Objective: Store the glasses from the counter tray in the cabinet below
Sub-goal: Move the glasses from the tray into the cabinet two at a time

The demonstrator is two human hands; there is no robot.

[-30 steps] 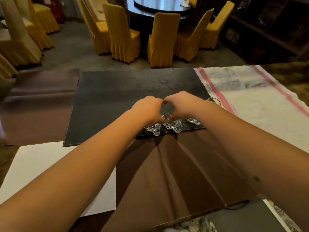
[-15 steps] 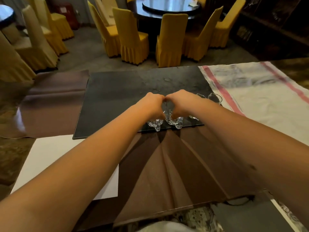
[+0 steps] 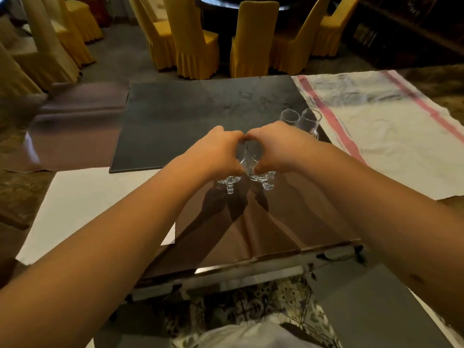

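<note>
Both my hands are closed side by side over the near edge of the dark tray (image 3: 190,114). My left hand (image 3: 216,151) grips a small clear handled glass (image 3: 229,183), its handle sticking out toward me below the fingers. My right hand (image 3: 273,149) grips other clear handled glasses (image 3: 263,182); how many is hidden by the fingers. Two more clear glasses (image 3: 301,120) stand upright at the tray's right edge, just beyond my right wrist. The cabinet below is not in view.
A brown glossy counter (image 3: 276,222) runs toward me, with a white sheet (image 3: 88,204) on its left. A white cloth with red stripes (image 3: 381,131) lies to the right of the tray. Yellow-covered chairs (image 3: 195,43) stand beyond. Patterned floor (image 3: 251,302) shows below the counter edge.
My hands have drawn the gripped glasses toward me, from on the tray to past its near edge. The view tipped down, and two standing glasses at the tray's right edge now show fully.
</note>
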